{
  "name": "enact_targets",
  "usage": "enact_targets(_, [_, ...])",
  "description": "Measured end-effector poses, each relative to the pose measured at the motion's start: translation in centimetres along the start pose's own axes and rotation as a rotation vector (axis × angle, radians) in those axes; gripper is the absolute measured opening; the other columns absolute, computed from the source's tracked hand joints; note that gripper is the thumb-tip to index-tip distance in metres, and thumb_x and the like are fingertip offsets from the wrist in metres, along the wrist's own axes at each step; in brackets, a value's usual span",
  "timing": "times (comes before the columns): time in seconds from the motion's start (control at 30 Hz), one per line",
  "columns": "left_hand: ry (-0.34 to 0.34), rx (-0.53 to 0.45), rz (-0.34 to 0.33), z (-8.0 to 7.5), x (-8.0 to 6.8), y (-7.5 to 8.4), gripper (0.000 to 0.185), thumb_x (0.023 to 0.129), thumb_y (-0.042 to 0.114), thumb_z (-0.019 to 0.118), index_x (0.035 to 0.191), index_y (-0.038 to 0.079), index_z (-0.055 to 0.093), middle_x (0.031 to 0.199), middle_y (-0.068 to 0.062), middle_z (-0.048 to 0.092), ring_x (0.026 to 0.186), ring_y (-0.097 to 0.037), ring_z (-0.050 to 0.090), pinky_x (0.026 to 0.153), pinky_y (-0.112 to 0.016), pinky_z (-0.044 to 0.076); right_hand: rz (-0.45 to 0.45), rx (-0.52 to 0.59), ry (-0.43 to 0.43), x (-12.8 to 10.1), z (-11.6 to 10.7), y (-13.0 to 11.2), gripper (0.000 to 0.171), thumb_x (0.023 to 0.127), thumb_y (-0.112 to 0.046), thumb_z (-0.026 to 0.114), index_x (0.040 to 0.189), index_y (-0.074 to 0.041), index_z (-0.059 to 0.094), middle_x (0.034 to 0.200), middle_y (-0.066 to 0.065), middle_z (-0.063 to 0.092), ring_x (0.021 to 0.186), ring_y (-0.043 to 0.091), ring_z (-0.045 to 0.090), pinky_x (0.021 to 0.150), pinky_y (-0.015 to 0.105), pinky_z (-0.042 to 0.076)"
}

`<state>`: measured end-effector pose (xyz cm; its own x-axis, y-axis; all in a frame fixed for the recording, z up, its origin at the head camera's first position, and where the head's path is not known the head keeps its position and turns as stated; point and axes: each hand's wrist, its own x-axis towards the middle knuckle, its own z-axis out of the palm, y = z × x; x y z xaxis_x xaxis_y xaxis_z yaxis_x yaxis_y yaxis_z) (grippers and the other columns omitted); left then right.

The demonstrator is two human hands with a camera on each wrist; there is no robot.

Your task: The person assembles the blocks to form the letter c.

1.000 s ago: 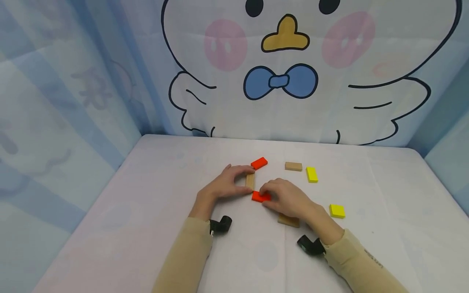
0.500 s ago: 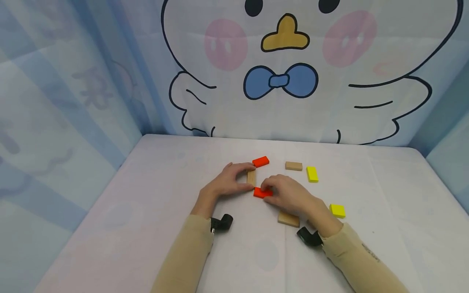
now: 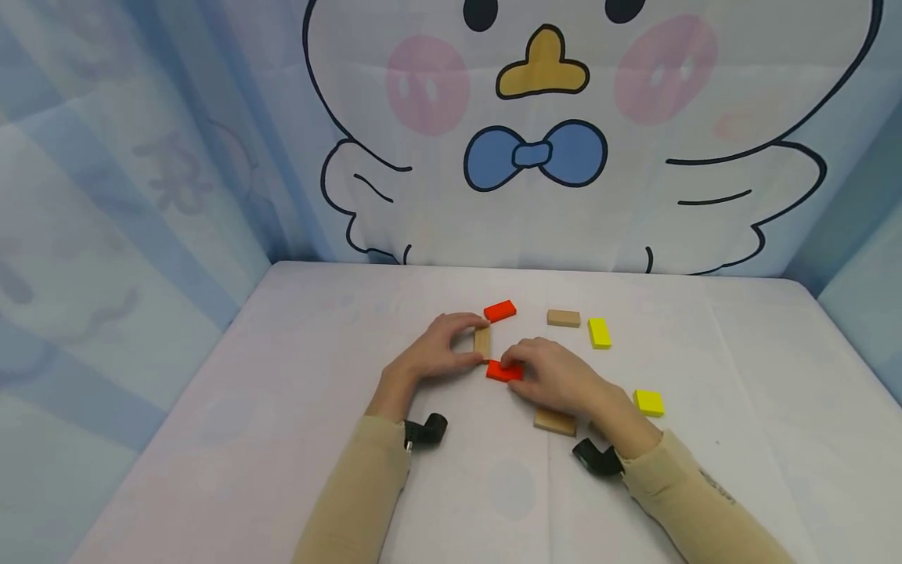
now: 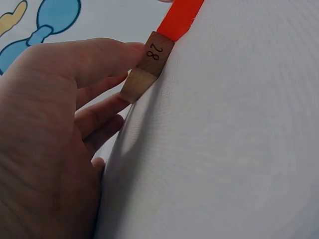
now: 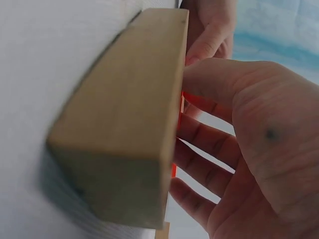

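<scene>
My left hand [image 3: 470, 341] grips a small wooden block [image 3: 482, 342] lying flat on the white table [image 3: 296, 376], thumb at its near end and index finger at its far end. In the left wrist view this wooden block [image 4: 149, 64] bears the number 28 and my thumb [image 4: 99, 57] presses on it. My right hand [image 3: 509, 371] pinches a red block [image 3: 502, 372] that lies against the wooden block's near end. The red block [image 4: 180, 19] touches the numbered end. A second red block [image 3: 499, 311] lies just beyond the wooden block's far end.
Another wooden block [image 3: 554, 421] lies under my right wrist and fills the right wrist view [image 5: 124, 124]. Further right lie a wooden block [image 3: 564, 317] and two yellow blocks [image 3: 600, 333] [image 3: 648, 403]. Cartoon curtains wall the table's back and sides.
My right hand has slid the red block a little away from me, up to the wooden block's near end. The left hand has kept its grip.
</scene>
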<state>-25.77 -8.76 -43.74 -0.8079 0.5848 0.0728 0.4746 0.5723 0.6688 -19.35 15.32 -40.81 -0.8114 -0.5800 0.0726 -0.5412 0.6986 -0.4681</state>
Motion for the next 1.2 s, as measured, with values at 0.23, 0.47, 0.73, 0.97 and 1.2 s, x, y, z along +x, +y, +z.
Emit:
enact_targets(0.23, [0.010,0.013,0.027,0.09,0.05,-0.22,0.053,0.092,0.026,0.071,0.142,0.015,0.058,0.148,-0.005,0.051,0.139,-0.024,0.040,0.121,-0.043,0.018,-0.012,-0.003,0.005,-0.18,0.09,0.05,0.022,0.090,-0.014,0.076,0.112,-0.016,0.071,0.103,-0.009,0.065,0.095,0.016,0.056,0.089,0.039,0.051])
enact_targets(0.47, [0.008,0.024,0.029,0.10,0.15,-0.18,0.055,0.092,0.028,0.072,0.143,0.017,0.057,0.149,-0.004,0.051,0.140,-0.022,0.040,0.121,-0.044,0.013,-0.033,0.012,0.005,-0.39,0.08,0.05,0.023,0.090,-0.016,0.077,0.112,-0.017,0.071,0.103,-0.010,0.065,0.095,0.015,0.056,0.088,0.038,0.051])
enact_targets(0.73, [0.006,0.022,0.045,0.15,0.05,-0.36,0.056,0.092,0.030,0.072,0.143,0.016,0.057,0.148,-0.005,0.052,0.139,-0.023,0.041,0.121,-0.045,0.014,-0.055,0.018,0.006,-0.36,0.20,-0.13,0.023,0.090,-0.017,0.077,0.112,-0.015,0.072,0.102,-0.009,0.066,0.096,0.015,0.057,0.089,0.038,0.051])
enact_targets(0.97, [0.013,0.029,0.076,0.06,0.01,-0.29,0.056,0.092,0.031,0.073,0.143,0.016,0.057,0.146,-0.006,0.053,0.138,-0.023,0.042,0.121,-0.045,0.015,-0.056,0.008,0.008,-0.23,0.34,-0.18,0.023,0.089,-0.019,0.079,0.112,-0.014,0.073,0.102,-0.009,0.067,0.095,0.015,0.058,0.089,0.038,0.051])
enact_targets(1.2, [0.011,0.039,0.078,0.10,-0.03,-0.29,0.056,0.092,0.032,0.072,0.143,0.016,0.057,0.146,-0.006,0.054,0.137,-0.025,0.042,0.120,-0.048,0.017,-0.054,0.011,0.009,-0.23,0.48,-0.30,0.025,0.088,-0.021,0.080,0.112,-0.014,0.073,0.100,-0.010,0.066,0.093,0.013,0.057,0.087,0.036,0.052])
